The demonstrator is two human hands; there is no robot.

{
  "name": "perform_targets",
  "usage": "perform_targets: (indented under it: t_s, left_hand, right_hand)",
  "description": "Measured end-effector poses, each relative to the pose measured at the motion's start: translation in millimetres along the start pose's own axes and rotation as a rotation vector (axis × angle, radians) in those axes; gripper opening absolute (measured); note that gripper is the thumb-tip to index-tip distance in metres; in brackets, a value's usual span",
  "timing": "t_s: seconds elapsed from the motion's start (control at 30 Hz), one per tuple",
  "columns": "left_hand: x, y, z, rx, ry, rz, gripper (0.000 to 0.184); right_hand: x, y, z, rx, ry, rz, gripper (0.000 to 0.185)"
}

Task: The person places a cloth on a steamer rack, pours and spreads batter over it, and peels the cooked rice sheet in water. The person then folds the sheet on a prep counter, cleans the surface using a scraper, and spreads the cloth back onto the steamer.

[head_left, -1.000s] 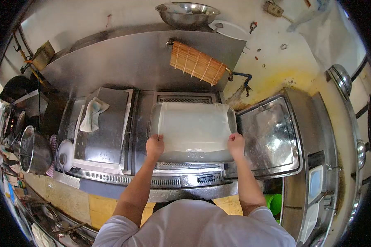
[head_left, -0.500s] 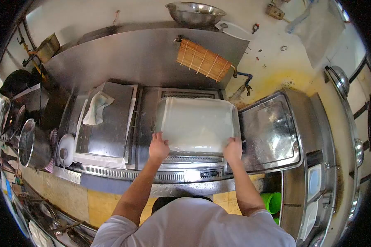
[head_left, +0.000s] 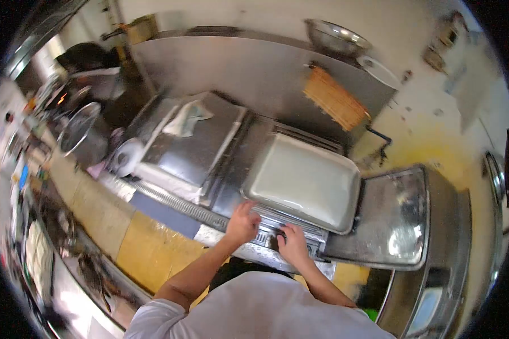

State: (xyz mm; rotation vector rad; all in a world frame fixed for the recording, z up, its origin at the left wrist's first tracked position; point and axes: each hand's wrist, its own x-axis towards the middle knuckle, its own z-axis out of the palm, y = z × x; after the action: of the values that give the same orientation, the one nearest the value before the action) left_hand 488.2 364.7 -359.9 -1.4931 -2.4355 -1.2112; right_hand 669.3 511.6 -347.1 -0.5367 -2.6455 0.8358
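Note:
A rectangular metal tray (head_left: pixel 349 226) holding a smooth, whitish layer sits on the steel stove counter. My left hand (head_left: pixel 244 224) is just in front of the tray's near left corner, its fingers apart and with nothing in them. Over the slotted front strip of the counter, my right hand (head_left: pixel 293 244) hangs free of the tray, fingers loosely spread and bare. Both hands are a little blurred.
To the right lies a shallow metal tray (head_left: pixel 373 217) with a wet shine. A flat metal lid (head_left: pixel 192 150) with a cloth (head_left: pixel 188 117) on it is at left. Behind hang a bamboo mat (head_left: pixel 335 99) and a steel bowl (head_left: pixel 338 38) on the ledge. A pot (head_left: pixel 85 133) stands far left.
Both hands have let go of the white-filled tray and drawn back toward my body, closer together. My view has turned left, so the counter appears tilted.

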Motion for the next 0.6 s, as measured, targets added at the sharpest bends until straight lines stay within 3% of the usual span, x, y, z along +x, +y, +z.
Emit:
perform_targets:
  t_s: [0.27, 0.37, 0.47, 0.6]
  left_hand:
    - [-105.8, 47.7, -56.3, -0.011, 0.171, -0.398, 0.008]
    - [-143.2, 31.1, -69.4, -0.010, 0.239, -0.510, 0.007]
    - [-165.3, 33.5, -91.2, -0.171, 0.359, -0.931, 0.010]
    - [-200.7, 17.4, -134.1, -0.490, 0.631, -0.975, 0.017]
  right_hand:
    - [9.0, -61.8, 30.1, 0.228, -0.370, -0.349, 0.029]
    - [13.1, -90.8, 44.5, 0.250, -0.445, -0.452, 0.028]
    - [15.6, -121.5, 62.4, 0.313, -0.513, -0.526, 0.027]
    - [20.9, -172.0, 85.2, 0.361, -0.579, -0.610, 0.024]
